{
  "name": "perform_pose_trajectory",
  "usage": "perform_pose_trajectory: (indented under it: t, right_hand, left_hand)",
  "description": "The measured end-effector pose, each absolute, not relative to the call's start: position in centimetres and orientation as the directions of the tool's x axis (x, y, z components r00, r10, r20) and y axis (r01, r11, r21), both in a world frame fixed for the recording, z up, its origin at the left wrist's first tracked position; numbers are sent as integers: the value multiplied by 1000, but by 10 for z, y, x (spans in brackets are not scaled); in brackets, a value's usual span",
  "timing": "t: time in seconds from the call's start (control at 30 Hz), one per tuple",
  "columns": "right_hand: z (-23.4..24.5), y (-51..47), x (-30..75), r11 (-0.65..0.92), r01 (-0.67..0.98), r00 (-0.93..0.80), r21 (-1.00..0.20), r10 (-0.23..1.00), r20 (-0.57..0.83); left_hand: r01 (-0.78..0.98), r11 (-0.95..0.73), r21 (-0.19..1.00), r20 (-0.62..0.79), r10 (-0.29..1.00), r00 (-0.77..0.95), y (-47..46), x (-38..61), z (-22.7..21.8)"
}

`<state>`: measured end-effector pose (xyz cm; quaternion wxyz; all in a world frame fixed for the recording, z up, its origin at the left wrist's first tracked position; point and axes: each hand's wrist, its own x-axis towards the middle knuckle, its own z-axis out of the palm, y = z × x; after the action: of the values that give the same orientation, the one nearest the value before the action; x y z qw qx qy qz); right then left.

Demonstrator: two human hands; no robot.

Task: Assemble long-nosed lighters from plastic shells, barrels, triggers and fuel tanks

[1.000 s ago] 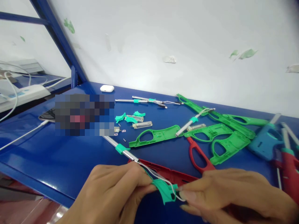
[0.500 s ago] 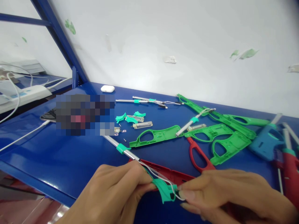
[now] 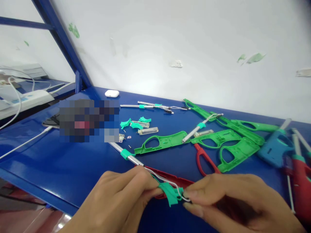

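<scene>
While the blue tabletop [image 3: 73,161] is carrying the same scatter of green handle shells [image 3: 160,142] as a second ago, the two hands are drawing closer together over its near edge. The right hand [image 3: 238,200] is sliding leftward along the red handle shell [image 3: 181,182] and covering more of it than before, and the left hand [image 3: 116,200] is keeping its place. The left grip is closing thumb against fingers on the teal trigger piece [image 3: 171,194], at the end of the metal tube [image 3: 132,159] that is lying across the red handle shell. The right grip is pinching thumb tip to forefinger tip, with almost no gap, on the loop of white wire [image 3: 165,179] just beside that piece. The work in hand thus seems to be narrowing to the spot where wire and trigger piece are meeting, just above the near edge.
</scene>
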<state>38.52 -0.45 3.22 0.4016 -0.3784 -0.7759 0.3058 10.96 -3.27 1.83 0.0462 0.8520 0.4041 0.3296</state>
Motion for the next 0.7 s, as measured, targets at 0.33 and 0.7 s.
perform_pose_trajectory:
  t: [0.33, 0.7]
  right_hand:
    - [31, -10, 382, 466, 405, -441, -786, 853, 279]
    - [32, -9, 382, 459, 420, -456, -783, 853, 255]
  left_hand:
    - [697, -663, 273, 522, 710, 472, -29, 111, 19]
    - [702, -646, 299, 540, 721, 433, -26, 125, 24]
